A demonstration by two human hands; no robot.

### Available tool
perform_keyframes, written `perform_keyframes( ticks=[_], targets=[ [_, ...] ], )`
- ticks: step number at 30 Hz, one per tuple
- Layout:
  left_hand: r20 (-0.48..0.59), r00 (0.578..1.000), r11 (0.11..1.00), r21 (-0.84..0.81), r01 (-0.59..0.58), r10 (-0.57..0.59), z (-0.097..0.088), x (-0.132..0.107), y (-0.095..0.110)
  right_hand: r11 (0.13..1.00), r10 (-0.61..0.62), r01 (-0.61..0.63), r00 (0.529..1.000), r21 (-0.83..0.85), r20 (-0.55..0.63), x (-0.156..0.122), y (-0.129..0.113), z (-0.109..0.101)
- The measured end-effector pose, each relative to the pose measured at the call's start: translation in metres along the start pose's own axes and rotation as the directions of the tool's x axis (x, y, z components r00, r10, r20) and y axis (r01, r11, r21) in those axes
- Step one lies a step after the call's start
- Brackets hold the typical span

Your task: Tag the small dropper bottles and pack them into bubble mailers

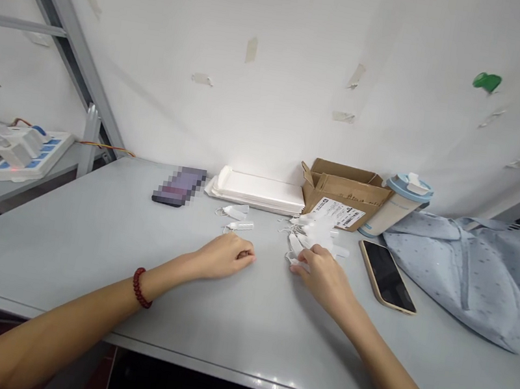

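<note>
My left hand rests on the grey table in a loose fist, and I see nothing in it. Just beyond its knuckles lie two small white strips with thin string loops, one nearer strip and one farther strip. My right hand is at the near edge of a pile of similar white strips. Its thumb and fingers are closed on one looped white strip, which they partly cover.
Behind the pile stands an open cardboard box beside a blue-lidded cup. White flat packets lie stacked by the wall. One phone is right, a dark, blurred-out device left. A pale blue cloth bag fills the right side.
</note>
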State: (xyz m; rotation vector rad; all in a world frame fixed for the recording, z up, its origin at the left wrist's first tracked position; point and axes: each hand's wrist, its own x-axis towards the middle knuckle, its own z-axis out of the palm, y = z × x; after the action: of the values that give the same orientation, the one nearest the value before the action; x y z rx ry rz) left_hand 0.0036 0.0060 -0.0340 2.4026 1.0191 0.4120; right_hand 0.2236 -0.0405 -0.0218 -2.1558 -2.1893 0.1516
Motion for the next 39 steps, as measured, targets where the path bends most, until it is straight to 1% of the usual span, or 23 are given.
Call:
perform_keyframes(
  ticks=[4, 8, 11, 13, 16, 19, 21, 35, 39],
  targets=[
    [0.005, 1.0, 1.0, 0.007, -0.007, 0.007, 0.001, -0.001, 0.001, 0.996, -0.06, 0.061, 0.998, 0.06, -0.009, -0.003, -0.005, 0.002],
    [-0.002, 1.0, 1.0, 0.006, -0.014, 0.014, 0.002, -0.001, -0.001, 0.989, -0.075, 0.08, 0.996, 0.128, -0.041, -0.003, -0.007, 0.003],
    [0.0, 1.0, 1.0, -0.007, -0.011, 0.011, 0.002, -0.001, -0.001, 0.972, -0.115, 0.141, 0.983, 0.188, -0.143, -0.003, -0.006, 0.005],
    [0.007, 1.0, 0.999, -0.039, 0.004, -0.004, 0.002, -0.001, 0.001, 0.948, -0.161, 0.215, 0.96, 0.235, -0.229, -0.003, -0.006, 0.007],
    [0.02, 0.999, 0.985, -0.163, 0.052, -0.049, 0.003, -0.001, 0.004, 0.897, -0.226, 0.322, 0.923, 0.303, -0.313, -0.004, -0.006, 0.009],
    [0.038, 0.997, 0.951, -0.298, 0.08, -0.072, 0.003, -0.002, 0.007, 0.864, -0.271, 0.375, 0.909, 0.336, -0.318, -0.005, -0.009, 0.011],
    [0.055, 0.996, 0.933, -0.35, 0.084, -0.069, 0.002, -0.002, 0.008, 0.855, -0.293, 0.394, 0.904, 0.339, -0.312, -0.006, -0.011, 0.012],
    [0.181, 0.981, 0.857, -0.494, 0.149, -0.066, -0.001, -0.004, 0.014, 0.841, -0.323, 0.436, 0.879, 0.32, -0.351, -0.008, -0.013, 0.013],
    [0.163, 0.984, 0.821, -0.55, 0.153, -0.074, -0.002, -0.003, 0.014, 0.836, -0.341, 0.45, 0.874, 0.314, -0.346, -0.009, -0.014, 0.014]
  ],
)
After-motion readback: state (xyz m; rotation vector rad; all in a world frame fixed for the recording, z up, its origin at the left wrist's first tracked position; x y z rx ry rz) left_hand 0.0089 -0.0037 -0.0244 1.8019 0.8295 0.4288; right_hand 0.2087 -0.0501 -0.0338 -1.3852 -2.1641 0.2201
